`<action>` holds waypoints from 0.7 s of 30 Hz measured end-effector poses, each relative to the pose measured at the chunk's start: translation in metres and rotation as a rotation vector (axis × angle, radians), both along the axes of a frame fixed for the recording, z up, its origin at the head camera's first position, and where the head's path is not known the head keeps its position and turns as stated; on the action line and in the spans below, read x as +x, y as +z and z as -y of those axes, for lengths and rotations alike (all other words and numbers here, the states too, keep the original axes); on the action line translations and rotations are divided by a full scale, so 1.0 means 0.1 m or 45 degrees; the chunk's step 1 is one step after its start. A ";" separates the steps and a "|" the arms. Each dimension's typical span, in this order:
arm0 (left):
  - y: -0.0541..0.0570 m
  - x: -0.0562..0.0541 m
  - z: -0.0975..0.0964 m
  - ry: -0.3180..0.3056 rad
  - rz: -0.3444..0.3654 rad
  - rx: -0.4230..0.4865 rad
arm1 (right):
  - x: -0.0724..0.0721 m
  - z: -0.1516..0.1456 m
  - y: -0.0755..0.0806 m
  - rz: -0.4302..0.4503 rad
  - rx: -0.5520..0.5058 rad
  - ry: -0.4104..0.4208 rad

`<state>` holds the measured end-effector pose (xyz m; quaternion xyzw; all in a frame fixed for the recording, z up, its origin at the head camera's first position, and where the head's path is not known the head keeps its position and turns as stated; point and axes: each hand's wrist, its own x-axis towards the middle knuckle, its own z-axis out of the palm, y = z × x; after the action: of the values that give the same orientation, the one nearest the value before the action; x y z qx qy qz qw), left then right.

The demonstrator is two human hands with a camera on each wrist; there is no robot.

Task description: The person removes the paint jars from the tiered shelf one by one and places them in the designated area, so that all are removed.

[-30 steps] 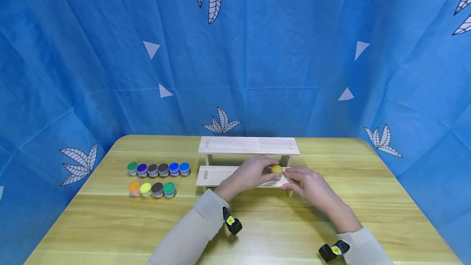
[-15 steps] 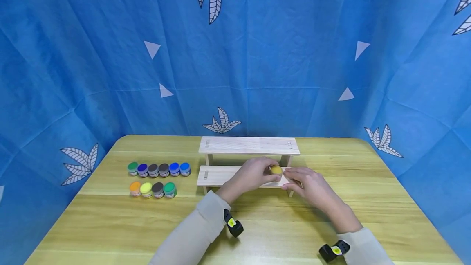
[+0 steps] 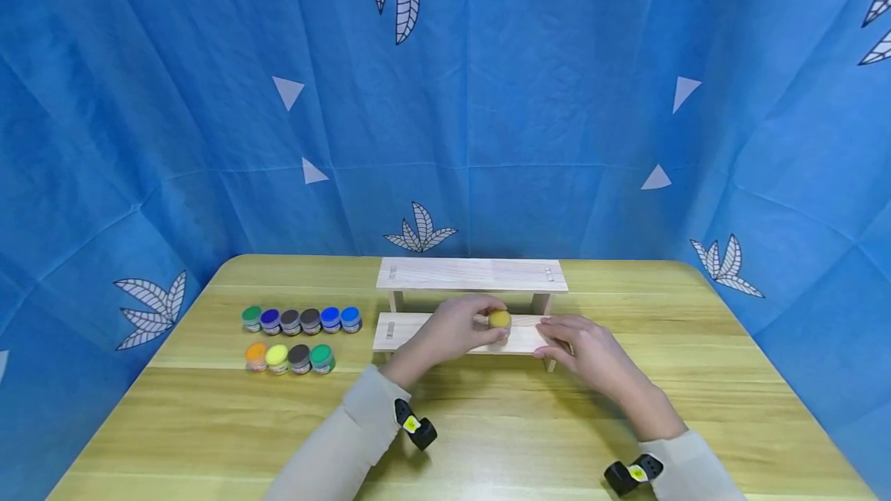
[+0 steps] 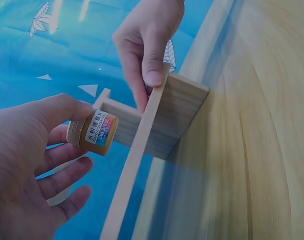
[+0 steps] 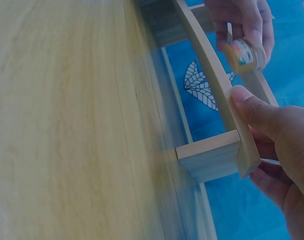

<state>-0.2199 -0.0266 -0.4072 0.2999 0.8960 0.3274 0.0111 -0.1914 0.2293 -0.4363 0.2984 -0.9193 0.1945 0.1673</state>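
Observation:
My left hand point(image 3: 455, 328) pinches a small ochre-yellow paint jar point(image 3: 499, 319) between thumb and fingers, over the lower board point(image 3: 527, 340) of a pale wooden two-step stand. In the left wrist view the label of the paint jar point(image 4: 97, 131) faces the camera, and the other fingers are spread below it. At the right end of that lower board, my right hand point(image 3: 583, 348) grips the wood. The right wrist view has its thumb point(image 5: 247, 100) on the front edge of the board and the fingers partly hidden behind it.
Left of the stand, two rows of paint jars stand on the wooden table point(image 3: 244, 424): the back row has a green jar point(image 3: 251, 318) and blue ones, the front row an orange jar point(image 3: 255, 356). The upper board point(image 3: 473, 274) rises behind. A blue curtain point(image 3: 557, 99) hangs beyond.
My left hand has moved left along the lower board with the ochre-yellow jar, leaving a gap to the right hand. The right hand has stayed at the board's end.

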 end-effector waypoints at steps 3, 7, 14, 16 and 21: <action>0.02 0.03 0.08 0.006 -0.019 0.001 | 0.00 0.00 0.00 0.004 -0.001 0.002; 0.06 0.08 0.19 0.016 -0.041 0.021 | 0.00 0.00 0.00 0.003 -0.003 0.006; 0.11 0.17 0.39 0.039 -0.069 0.008 | -0.01 -0.01 -0.01 -0.018 -0.011 0.020; 0.12 0.19 0.46 0.045 -0.077 0.006 | -0.01 -0.01 -0.01 -0.020 -0.013 0.018; 0.12 0.24 0.62 0.063 -0.070 0.022 | -0.01 -0.01 -0.01 -0.017 -0.018 0.016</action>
<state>-0.1960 -0.0890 -0.3951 0.2865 0.9003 0.3268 -0.0241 -0.1923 0.2308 -0.4375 0.3043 -0.9149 0.2001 0.1744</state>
